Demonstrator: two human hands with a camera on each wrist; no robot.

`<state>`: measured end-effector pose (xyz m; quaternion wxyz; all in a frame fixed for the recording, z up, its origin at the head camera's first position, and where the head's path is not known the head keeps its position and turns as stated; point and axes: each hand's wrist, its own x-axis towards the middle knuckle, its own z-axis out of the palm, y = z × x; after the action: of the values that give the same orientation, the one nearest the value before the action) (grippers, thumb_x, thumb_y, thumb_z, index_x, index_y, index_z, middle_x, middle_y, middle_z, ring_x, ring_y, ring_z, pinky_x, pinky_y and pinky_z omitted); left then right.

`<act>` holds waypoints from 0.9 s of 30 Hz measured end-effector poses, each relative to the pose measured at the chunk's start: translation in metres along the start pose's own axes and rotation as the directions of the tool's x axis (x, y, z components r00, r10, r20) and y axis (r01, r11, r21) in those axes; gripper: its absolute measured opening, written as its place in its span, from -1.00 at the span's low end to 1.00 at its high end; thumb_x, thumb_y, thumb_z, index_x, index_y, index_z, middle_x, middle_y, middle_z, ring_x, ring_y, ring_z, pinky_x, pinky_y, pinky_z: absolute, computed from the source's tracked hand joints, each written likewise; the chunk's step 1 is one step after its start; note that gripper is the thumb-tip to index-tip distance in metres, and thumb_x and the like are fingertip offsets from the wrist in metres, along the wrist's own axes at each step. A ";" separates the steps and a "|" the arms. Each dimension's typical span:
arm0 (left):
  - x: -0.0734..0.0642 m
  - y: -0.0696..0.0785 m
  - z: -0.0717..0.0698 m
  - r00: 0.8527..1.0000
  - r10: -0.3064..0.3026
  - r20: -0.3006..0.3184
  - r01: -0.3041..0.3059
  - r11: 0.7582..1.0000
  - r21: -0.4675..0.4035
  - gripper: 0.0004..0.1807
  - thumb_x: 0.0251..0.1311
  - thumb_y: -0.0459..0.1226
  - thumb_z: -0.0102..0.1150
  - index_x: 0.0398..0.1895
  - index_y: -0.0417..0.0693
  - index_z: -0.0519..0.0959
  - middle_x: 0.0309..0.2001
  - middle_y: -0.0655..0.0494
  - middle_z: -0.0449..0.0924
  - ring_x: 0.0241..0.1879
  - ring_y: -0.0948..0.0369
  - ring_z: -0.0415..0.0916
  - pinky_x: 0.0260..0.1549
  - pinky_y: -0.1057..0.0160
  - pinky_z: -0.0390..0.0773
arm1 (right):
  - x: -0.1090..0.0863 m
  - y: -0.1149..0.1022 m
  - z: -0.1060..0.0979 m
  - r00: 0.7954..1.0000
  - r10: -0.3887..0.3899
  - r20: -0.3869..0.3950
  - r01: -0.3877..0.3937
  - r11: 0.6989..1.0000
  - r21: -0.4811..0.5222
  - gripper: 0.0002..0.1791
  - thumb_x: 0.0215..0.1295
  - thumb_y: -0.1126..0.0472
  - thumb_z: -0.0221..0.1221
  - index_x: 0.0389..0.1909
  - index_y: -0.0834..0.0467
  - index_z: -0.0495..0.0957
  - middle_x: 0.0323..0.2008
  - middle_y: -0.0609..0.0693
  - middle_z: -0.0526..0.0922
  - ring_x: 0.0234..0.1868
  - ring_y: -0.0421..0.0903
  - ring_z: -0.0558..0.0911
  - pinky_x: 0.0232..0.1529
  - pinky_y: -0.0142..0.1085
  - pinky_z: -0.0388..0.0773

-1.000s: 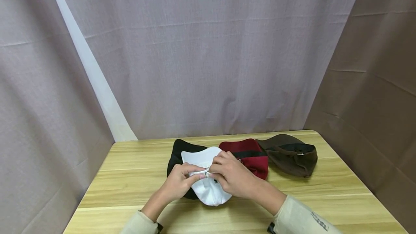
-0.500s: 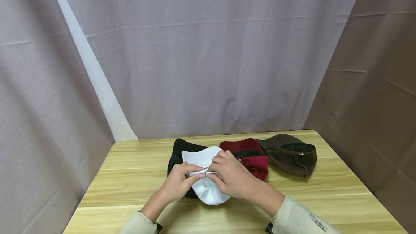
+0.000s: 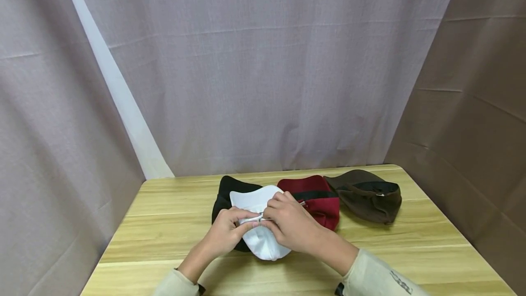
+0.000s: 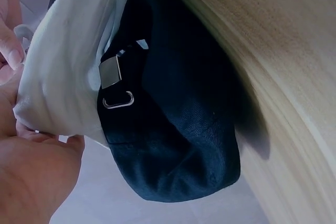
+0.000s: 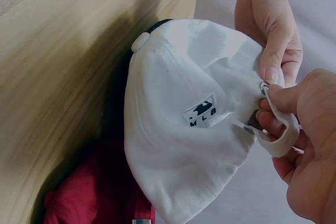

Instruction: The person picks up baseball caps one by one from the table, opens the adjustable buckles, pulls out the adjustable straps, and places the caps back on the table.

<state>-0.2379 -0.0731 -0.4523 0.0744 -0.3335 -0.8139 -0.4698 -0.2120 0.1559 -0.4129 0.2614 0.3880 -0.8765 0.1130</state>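
Both hands are at the back opening of a white baseball cap (image 3: 266,245), over a black cap (image 4: 184,108). My left hand (image 3: 223,232) pinches the cap's edge between thumb and fingers, its thumb close to a small metal ring (image 5: 264,86). My right hand (image 3: 292,224) pinches the white strap (image 5: 286,141), which bends into a loop around its fingertips. A metal buckle (image 5: 254,120) shows next to those fingers. The right wrist view shows an MLB logo patch (image 5: 201,111) on the white crown.
A dark red cap (image 3: 325,209) with a black band lies on the wooden table (image 3: 172,223), right of the white one. Farther right is a brown cap (image 3: 370,204). The black cap carries its own metal buckle (image 4: 111,72). Grey curtains (image 3: 263,81) stand behind the table.
My right hand has shifted slightly left, its fingertips now nearer the left ones, and it covers the logo patch in the head view. The left hand has barely moved.
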 end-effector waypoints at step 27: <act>-0.001 -0.008 -0.001 0.999 0.020 0.035 -0.019 0.999 -0.040 -0.82 0.32 -0.22 0.44 -0.08 -0.04 0.85 -0.20 0.06 0.88 -0.39 0.50 0.45 -0.43 0.39 0.56 | -0.005 0.008 0.007 0.996 -0.082 -0.035 0.083 0.996 0.032 -0.86 0.38 0.15 0.39 -0.38 -0.06 0.64 -0.39 -0.23 0.53 -0.19 -0.23 0.45 -0.10 -0.33 0.35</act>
<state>-0.2422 -0.0774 -0.4576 0.0578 -0.3512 -0.8023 -0.4793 -0.2175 0.1617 -0.4218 0.2743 0.4261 -0.8532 0.1235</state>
